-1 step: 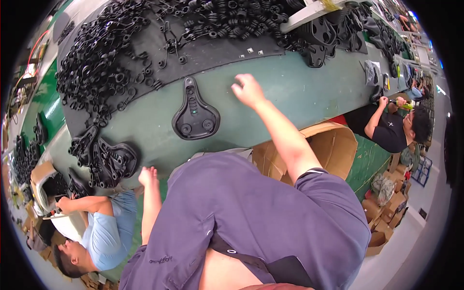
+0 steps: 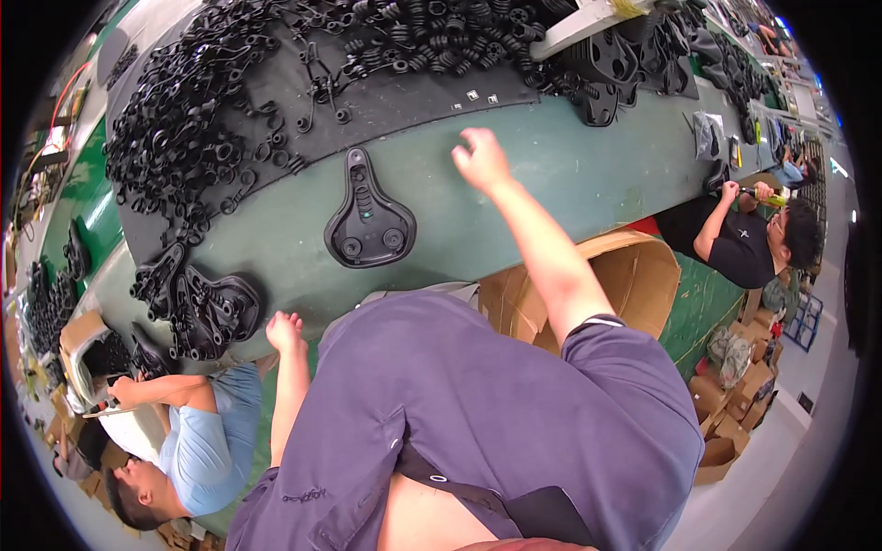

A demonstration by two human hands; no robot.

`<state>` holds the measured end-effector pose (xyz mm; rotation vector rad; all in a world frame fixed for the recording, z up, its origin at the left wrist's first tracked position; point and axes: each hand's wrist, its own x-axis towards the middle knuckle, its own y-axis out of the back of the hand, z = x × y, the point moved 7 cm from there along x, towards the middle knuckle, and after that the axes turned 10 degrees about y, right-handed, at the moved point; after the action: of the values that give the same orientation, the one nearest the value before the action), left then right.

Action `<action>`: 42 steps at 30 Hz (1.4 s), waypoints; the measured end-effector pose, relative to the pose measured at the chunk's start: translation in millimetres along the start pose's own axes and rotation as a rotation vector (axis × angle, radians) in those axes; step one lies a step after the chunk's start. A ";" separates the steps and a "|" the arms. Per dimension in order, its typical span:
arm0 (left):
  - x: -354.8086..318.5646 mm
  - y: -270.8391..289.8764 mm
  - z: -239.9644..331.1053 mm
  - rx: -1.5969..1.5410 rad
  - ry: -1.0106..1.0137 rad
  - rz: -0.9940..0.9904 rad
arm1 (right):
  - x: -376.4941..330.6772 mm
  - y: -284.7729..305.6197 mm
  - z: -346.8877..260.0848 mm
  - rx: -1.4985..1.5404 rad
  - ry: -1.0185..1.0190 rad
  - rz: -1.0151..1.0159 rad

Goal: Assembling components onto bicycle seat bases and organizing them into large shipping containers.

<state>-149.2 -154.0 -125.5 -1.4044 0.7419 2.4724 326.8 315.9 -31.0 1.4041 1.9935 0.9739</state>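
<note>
A black bicycle saddle (image 2: 370,220) lies underside up on the green table (image 2: 551,193), its nose pointing to the far side. My right hand (image 2: 481,162) hovers over the table to the right of the saddle and touches nothing. Its fingers are half bent, with the thumb apart and nothing between them. Down by the near edge, my left hand (image 2: 287,331) is held with its fingers curled in and nothing visible in it. Beside it, to the left, sits a cluster of black saddles with springs and brackets (image 2: 213,308).
A dark mat (image 2: 395,106) at the back bears heaped black brackets (image 2: 197,101) and coil springs (image 2: 441,37). More saddles (image 2: 602,73) are stacked at the far right. An open cardboard box (image 2: 634,275) stands below the table edge. Co-workers sit at left (image 2: 207,450) and right (image 2: 749,239).
My right hand has shifted slightly to the right and away from me. My left hand's fingers have curled in. The saddle lies where it was.
</note>
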 end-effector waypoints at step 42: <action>-238.3 -269.6 76.6 0.577 -0.599 -0.828 | -50.4 -33.3 -192.6 0.326 0.462 -0.301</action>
<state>29.5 132.1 21.2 -0.5303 0.5134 1.6686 180.9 210.9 60.8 1.0435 2.7130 0.9240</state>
